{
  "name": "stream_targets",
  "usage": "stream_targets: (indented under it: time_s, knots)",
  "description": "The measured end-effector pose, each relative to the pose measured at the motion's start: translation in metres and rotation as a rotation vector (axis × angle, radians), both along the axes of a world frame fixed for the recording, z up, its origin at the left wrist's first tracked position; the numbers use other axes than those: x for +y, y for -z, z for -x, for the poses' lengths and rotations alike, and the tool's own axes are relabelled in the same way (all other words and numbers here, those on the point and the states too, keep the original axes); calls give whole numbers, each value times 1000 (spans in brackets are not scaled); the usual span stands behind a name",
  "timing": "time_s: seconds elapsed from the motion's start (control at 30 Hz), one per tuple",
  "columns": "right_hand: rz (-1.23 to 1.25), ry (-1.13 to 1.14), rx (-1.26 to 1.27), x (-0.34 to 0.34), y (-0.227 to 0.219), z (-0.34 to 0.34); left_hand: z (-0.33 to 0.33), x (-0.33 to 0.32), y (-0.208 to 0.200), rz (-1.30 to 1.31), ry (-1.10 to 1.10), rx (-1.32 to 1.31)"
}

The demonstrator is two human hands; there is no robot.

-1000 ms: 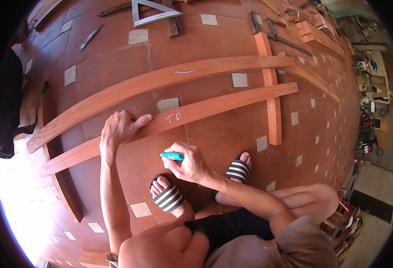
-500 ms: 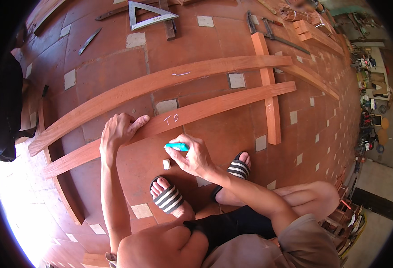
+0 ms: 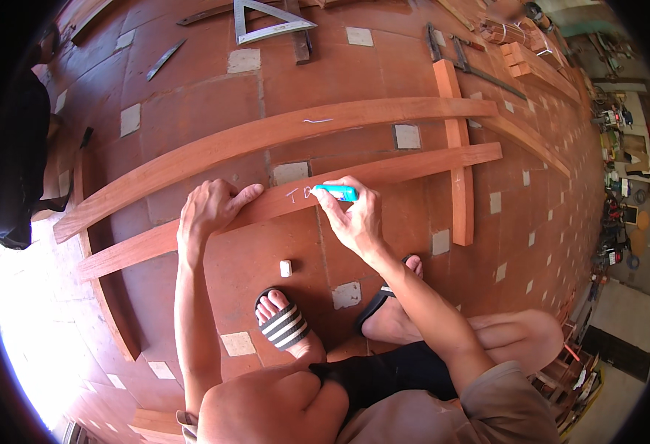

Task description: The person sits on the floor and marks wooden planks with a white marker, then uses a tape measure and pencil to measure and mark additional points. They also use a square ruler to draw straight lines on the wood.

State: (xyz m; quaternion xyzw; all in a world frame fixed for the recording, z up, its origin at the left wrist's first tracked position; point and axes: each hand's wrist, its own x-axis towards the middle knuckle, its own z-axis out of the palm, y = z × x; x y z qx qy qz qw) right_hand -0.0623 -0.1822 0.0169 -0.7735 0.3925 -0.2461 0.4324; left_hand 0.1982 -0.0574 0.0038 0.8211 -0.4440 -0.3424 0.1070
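red-brown tile floor [image 3: 384, 229]; curved reddish wooden plank [image 3: 275, 205] lies across two wooden crosspieces [image 3: 462, 214]. right hand [image 3: 356, 218], pinching stubby teal marker [image 3: 340, 193], is now up from the tiles to the plank's white lettering [image 3: 292, 195]: marking looks under way. left hand [image 3: 210, 211] rests on plank, thumb out, grip unclear.

Right hand [image 3: 357, 214] pinches turquoise marker [image 3: 337, 193], tip at near beam [image 3: 406, 164], by white lettering [image 3: 293, 195]. Clocking from marker: left hand [image 3: 210, 211] at 9, resting on same beam; far beam [image 3: 340, 112] at 12; crosspiece [image 3: 462, 203] under both beams at 3; small white block [image 3: 286, 268] on floor [image 3: 247, 244] at 7; metal set square [image 3: 277, 33] at 11.
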Motion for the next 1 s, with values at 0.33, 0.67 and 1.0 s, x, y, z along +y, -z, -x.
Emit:
stream_targets:
  time_s: [0.33,0.67,1.0]
  knots:
    - [-1,38,-14,-1,4,0,-1,-1,-4,-17,14,39]
    - [-29,-44,-4,-23,-25,0,48,40,-11,363,19,-304]
    - [-20,-153,149,-8,-12,-10,63,57,6,430,8,-398]
